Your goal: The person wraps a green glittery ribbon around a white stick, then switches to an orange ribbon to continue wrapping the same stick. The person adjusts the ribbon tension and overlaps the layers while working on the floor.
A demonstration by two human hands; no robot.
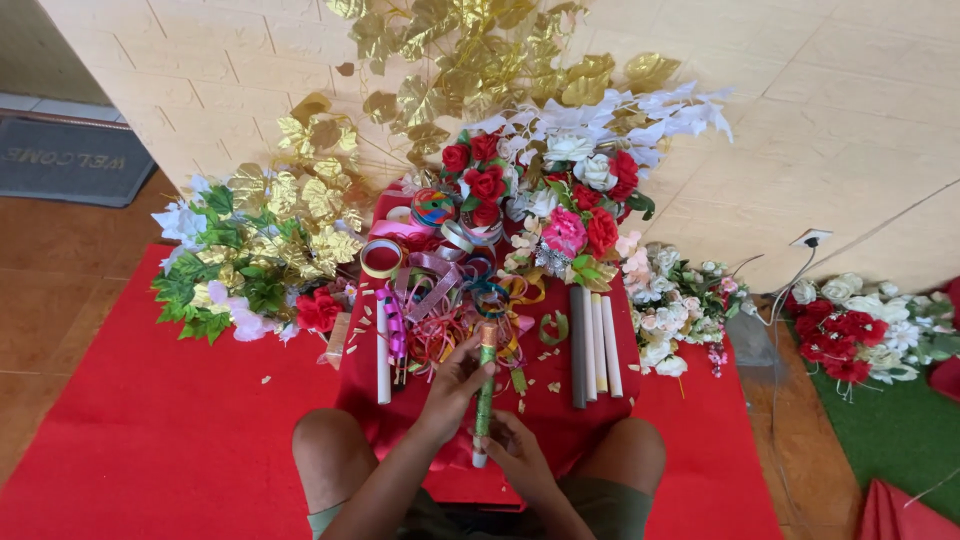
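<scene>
Doormat (72,158): dark grey, far upper left on the brown floor, against the wall.
Red cloth (160,440): spread over the floor, reaching under the knees.
Gold-leaf spray (300,215): heaped at left with green leaves and white blooms; a red rose (317,310) at its lower edge.
White tube (382,350): lying lengthwise on the low red-draped table (560,425), left of the ribbon tangle.
Ribbon rolls (432,235): pink, gold, silver and multicoloured spools behind loose curls of purple, red and orange ribbon.
Left hand (455,385): raised over the table, fingers curled and pinched round the upper half of the stick.
Stick (485,390): slim, wound in shiny green ribbon, held nearly upright between both hands just above the table's near edge; bare white end at the bottom.
Right hand (515,450): below the left, closed around the stick's lower end, thumb side up.
Bouquet (560,205): red, pink and white artificial roses at the table's back, under gold branches and white leaves.
Bare rods (595,345): one grey and several white, side by side, right of the stick and apart from it.
Small blooms (670,310): white and pale pink, piled off the table's right edge.
Wall socket (811,238): white, with a cable trailing down.
Rose cluster (850,335): red and white, on green matting (900,430) at far right.
</scene>
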